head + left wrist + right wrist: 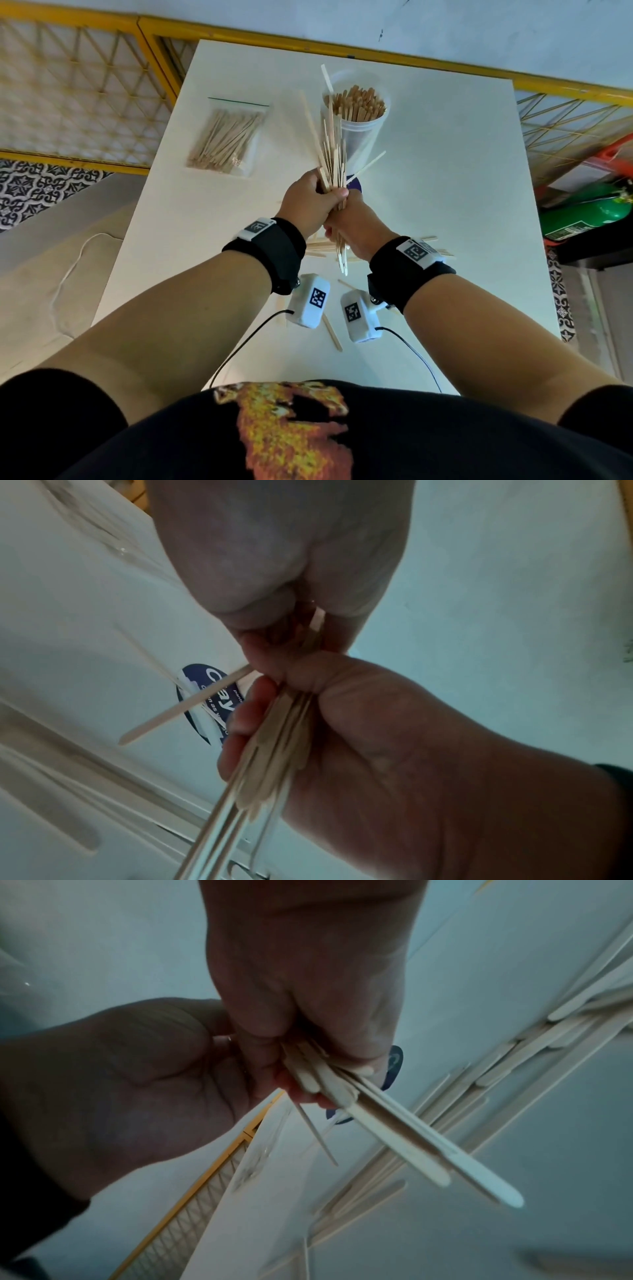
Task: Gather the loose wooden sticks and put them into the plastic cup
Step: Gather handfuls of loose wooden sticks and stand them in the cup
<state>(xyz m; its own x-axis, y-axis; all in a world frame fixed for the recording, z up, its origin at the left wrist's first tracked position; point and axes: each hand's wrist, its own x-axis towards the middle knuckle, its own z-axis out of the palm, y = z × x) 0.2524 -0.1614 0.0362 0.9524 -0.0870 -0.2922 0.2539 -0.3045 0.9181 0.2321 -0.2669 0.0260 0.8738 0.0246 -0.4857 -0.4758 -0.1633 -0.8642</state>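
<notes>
Both hands hold one bundle of wooden sticks (330, 154) upright above the white table (445, 205). My left hand (308, 200) grips the bundle's middle. My right hand (358, 226) grips it just below. The bundle's top fans out in front of the clear plastic cup (363, 137), which stands packed with sticks. The left wrist view shows the left hand (274, 561) above the right hand (377, 737), with the sticks (274, 764) between the fingers. In the right wrist view, stick ends (394, 1123) poke out below the right hand (308, 974). More loose sticks (320, 246) lie under my wrists.
A clear zip bag of sticks (226, 137) lies left of the cup. A round blue label (354, 185) sits on the table behind my hands. A single stick (332, 330) lies near the front edge. Yellow railing (102, 85) runs behind; a green cylinder (589, 212) lies right.
</notes>
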